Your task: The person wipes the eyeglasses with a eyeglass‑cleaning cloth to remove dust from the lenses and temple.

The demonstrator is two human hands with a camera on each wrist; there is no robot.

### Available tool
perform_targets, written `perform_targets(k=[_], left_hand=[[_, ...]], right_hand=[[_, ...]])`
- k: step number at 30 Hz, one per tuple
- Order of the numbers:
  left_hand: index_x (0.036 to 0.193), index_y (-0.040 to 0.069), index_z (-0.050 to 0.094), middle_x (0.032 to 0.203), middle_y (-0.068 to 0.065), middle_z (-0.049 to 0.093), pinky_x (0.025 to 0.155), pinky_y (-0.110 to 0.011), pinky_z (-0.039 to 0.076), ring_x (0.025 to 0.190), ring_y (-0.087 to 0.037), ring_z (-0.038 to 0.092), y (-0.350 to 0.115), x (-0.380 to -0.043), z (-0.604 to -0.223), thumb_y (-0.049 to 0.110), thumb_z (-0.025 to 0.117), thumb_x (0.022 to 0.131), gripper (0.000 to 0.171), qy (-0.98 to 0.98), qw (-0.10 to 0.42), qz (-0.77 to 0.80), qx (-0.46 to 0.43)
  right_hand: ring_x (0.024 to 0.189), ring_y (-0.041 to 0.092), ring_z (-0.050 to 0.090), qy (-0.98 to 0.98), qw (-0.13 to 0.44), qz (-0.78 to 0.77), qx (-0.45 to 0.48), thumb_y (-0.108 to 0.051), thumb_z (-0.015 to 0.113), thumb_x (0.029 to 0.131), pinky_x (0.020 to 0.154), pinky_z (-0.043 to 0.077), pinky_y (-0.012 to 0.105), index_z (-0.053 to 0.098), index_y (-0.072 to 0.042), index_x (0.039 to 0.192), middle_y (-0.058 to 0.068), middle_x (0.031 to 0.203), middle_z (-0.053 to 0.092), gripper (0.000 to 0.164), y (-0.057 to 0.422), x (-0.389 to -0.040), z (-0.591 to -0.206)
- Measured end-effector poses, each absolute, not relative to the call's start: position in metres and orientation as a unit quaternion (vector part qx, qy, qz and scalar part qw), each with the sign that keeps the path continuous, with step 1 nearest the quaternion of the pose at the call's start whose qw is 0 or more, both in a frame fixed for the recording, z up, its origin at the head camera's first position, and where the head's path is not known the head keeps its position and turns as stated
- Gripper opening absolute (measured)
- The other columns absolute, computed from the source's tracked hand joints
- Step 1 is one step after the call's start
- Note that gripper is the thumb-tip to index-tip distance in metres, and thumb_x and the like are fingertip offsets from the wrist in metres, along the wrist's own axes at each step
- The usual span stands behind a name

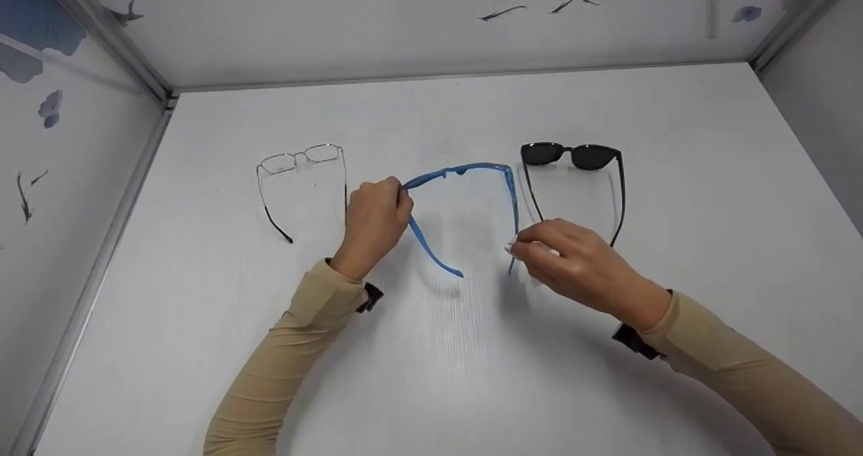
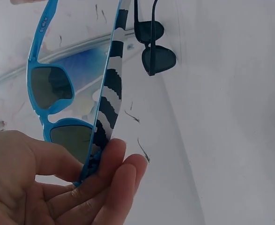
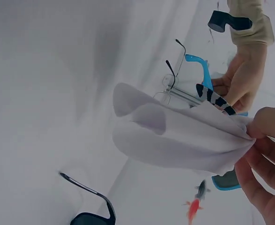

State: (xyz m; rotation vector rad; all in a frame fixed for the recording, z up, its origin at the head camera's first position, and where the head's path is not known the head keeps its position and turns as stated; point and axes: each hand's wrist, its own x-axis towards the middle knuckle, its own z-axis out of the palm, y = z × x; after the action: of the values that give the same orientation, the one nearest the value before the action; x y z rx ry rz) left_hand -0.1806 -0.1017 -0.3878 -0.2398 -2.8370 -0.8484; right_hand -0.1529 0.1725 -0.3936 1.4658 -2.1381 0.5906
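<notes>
Blue-framed sunglasses (image 1: 425, 176) with both temples spread are held above the table by my left hand (image 1: 377, 220). Thumb and fingers pinch the frame at the hinge corner, as the left wrist view shows. The outer side of one temple (image 2: 111, 89) has black and white stripes; the lenses (image 2: 52, 88) are dark. My right hand (image 1: 573, 264) pinches a thin white cloth (image 3: 189, 136) beside the other temple. In the right wrist view the cloth hangs folded from the fingertips and covers part of the blue sunglasses. Whether the cloth touches the temple I cannot tell.
Thin wire-framed eyeglasses (image 1: 278, 164) lie unfolded on the white table (image 1: 202, 348) left of my left hand. Black sunglasses (image 1: 593, 157) lie unfolded behind my right hand. Printed panels (image 1: 404, 31) stand along the back and left edges.
</notes>
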Motion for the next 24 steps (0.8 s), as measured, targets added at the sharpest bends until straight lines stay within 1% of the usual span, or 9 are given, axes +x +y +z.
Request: perform_targets(k=[2, 6, 9, 12, 15, 17, 19, 22, 24], left_hand=[[0.086, -0.009, 0.066, 0.066, -0.014, 0.06, 0.05, -0.028, 0.044, 0.053, -0.02, 0.053, -0.098, -0.178, -0.388, 0.001, 0.055, 0.093, 0.016, -0.954, 0.08, -0.277, -0.079], [0.086, -0.009, 0.066, 0.064, -0.014, 0.06, 0.048, -0.026, 0.042, 0.051, -0.02, 0.052, -0.089, -0.174, -0.389, 0.003, 0.056, 0.093, 0.017, -0.958, 0.08, -0.26, -0.095], [0.082, -0.008, 0.065, 0.06, -0.012, 0.056, 0.046, -0.025, 0.039, 0.05, -0.018, 0.05, -0.084, -0.173, -0.391, 0.001, 0.055, 0.093, 0.017, -0.955, 0.089, -0.259, -0.114], [0.077, -0.007, 0.062, 0.058, -0.01, 0.052, 0.045, -0.024, 0.038, 0.049, -0.017, 0.047, -0.084, -0.175, -0.393, -0.001, 0.055, 0.092, 0.018, -0.949, 0.103, -0.273, -0.121], [0.075, -0.007, 0.061, 0.059, -0.009, 0.052, 0.046, -0.025, 0.037, 0.05, -0.017, 0.046, -0.088, -0.179, -0.393, -0.002, 0.055, 0.091, 0.018, -0.941, 0.108, -0.3, -0.117], [0.076, -0.007, 0.062, 0.061, -0.011, 0.056, 0.047, -0.025, 0.039, 0.051, -0.018, 0.051, -0.091, -0.182, -0.392, -0.002, 0.054, 0.092, 0.018, -0.935, 0.099, -0.322, -0.109], [0.08, -0.009, 0.063, 0.065, -0.013, 0.062, 0.049, -0.025, 0.042, 0.053, -0.019, 0.058, -0.095, -0.185, -0.393, -0.002, 0.053, 0.092, 0.017, -0.928, 0.08, -0.348, -0.103], [0.089, -0.012, 0.066, 0.072, -0.016, 0.067, 0.053, -0.025, 0.05, 0.06, -0.022, 0.067, -0.1, -0.189, -0.394, -0.002, 0.051, 0.093, 0.018, -0.913, 0.033, -0.398, -0.088], [0.095, -0.014, 0.065, 0.073, -0.017, 0.068, 0.056, -0.025, 0.053, 0.062, -0.022, 0.069, -0.102, -0.191, -0.394, -0.002, 0.05, 0.093, 0.02, -0.899, -0.002, -0.433, -0.073]], right_hand=[[0.079, 0.027, 0.064, -0.785, 0.26, 0.221, 0.518, 0.008, 0.065, 0.085, 0.068, 0.055, 0.036, 0.065, 0.0, 0.097, 0.014, 0.092, 0.063, 0.015, 0.174, -0.157, -0.392], [0.078, 0.03, 0.063, -0.793, 0.307, 0.238, 0.47, 0.01, 0.066, 0.083, 0.067, 0.054, 0.039, 0.064, 0.001, 0.095, 0.017, 0.091, 0.064, 0.015, 0.175, -0.172, -0.38], [0.077, 0.032, 0.062, -0.795, 0.333, 0.234, 0.45, 0.008, 0.065, 0.085, 0.065, 0.052, 0.041, 0.065, 0.001, 0.097, 0.018, 0.091, 0.064, 0.014, 0.174, -0.18, -0.374], [0.078, 0.032, 0.062, -0.793, 0.339, 0.22, 0.455, 0.007, 0.063, 0.087, 0.066, 0.053, 0.041, 0.065, 0.001, 0.098, 0.018, 0.091, 0.064, 0.012, 0.174, -0.179, -0.375], [0.081, 0.031, 0.063, -0.789, 0.333, 0.2, 0.475, 0.01, 0.066, 0.084, 0.07, 0.054, 0.04, 0.066, 0.002, 0.097, 0.016, 0.091, 0.064, 0.016, 0.173, -0.172, -0.382], [0.083, 0.03, 0.064, -0.791, 0.32, 0.184, 0.488, 0.01, 0.067, 0.084, 0.072, 0.055, 0.04, 0.066, 0.003, 0.098, 0.015, 0.092, 0.064, 0.016, 0.173, -0.166, -0.389], [0.083, 0.029, 0.064, -0.791, 0.31, 0.174, 0.498, 0.008, 0.066, 0.086, 0.073, 0.055, 0.039, 0.066, 0.003, 0.1, 0.015, 0.092, 0.064, 0.014, 0.174, -0.161, -0.397], [0.084, 0.029, 0.064, -0.795, 0.288, 0.154, 0.51, 0.005, 0.063, 0.09, 0.074, 0.055, 0.039, 0.066, 0.003, 0.103, 0.014, 0.093, 0.063, 0.014, 0.178, -0.152, -0.408], [0.084, 0.028, 0.064, -0.796, 0.283, 0.132, 0.519, 0.007, 0.065, 0.088, 0.074, 0.055, 0.039, 0.065, 0.003, 0.105, 0.014, 0.095, 0.063, 0.017, 0.18, -0.148, -0.413]])
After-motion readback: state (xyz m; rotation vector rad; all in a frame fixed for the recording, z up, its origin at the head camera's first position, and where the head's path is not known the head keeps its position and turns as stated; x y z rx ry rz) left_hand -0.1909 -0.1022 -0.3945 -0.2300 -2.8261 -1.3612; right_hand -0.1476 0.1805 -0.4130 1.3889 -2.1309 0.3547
